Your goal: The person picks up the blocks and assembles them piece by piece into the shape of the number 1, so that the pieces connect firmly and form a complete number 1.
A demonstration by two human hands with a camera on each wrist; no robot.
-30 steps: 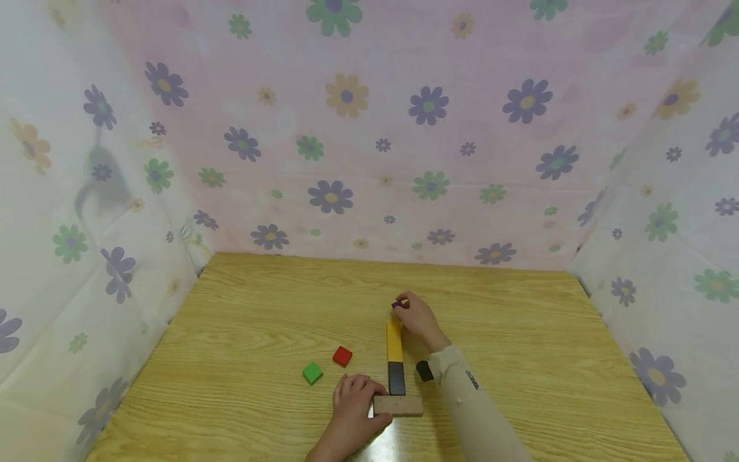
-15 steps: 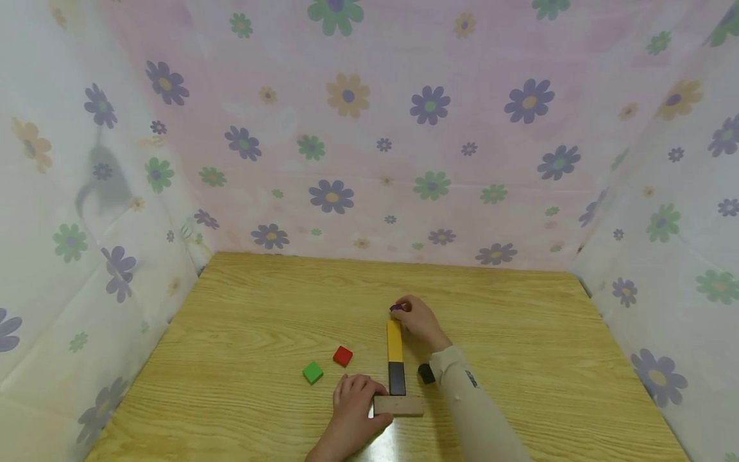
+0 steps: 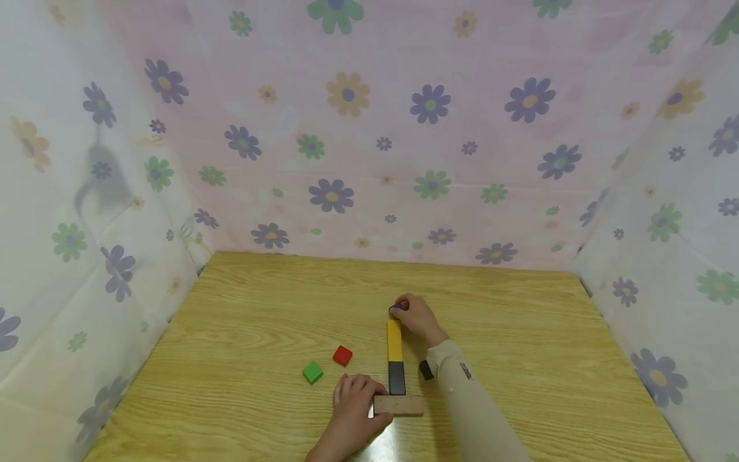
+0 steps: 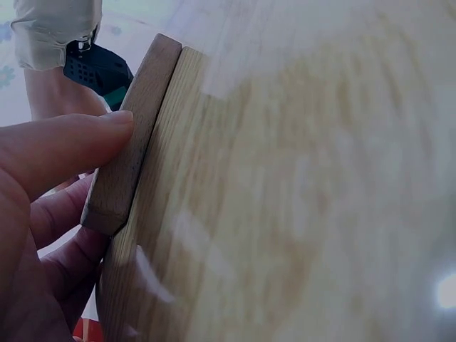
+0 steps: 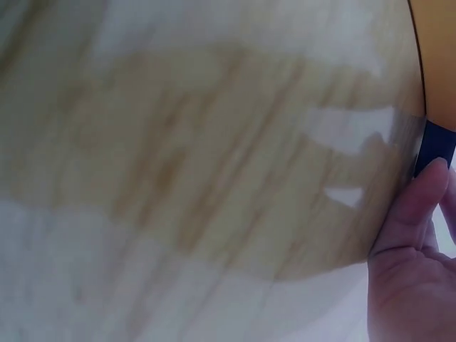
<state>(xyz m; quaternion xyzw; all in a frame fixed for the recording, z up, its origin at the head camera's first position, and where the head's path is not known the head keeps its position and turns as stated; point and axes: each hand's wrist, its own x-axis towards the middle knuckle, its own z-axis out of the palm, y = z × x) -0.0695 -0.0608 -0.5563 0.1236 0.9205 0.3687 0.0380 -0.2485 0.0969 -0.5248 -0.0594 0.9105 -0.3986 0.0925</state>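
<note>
Purple block (image 3: 396,307), pinched tight in the right hand (image 3: 420,321), plainly the nearer hand, right at the far end of the yellow block (image 3: 394,340) and seemingly touching it. Long axis mostly hidden by fingers, cannot tell which way. Straight back from that grip toward the body: yellow lengthwise, dark block (image 3: 396,378) lengthwise, then wooden block (image 3: 401,405) crosswise, gripped at its left end by the left hand (image 3: 353,407). Left of the row, red block (image 3: 342,356) and green block (image 3: 313,373); right, black piece (image 3: 426,370) beside the sleeve (image 3: 479,404). Underneath, glossy wood-grain table (image 3: 260,308); beyond, flowered cloth (image 3: 381,115).
</note>
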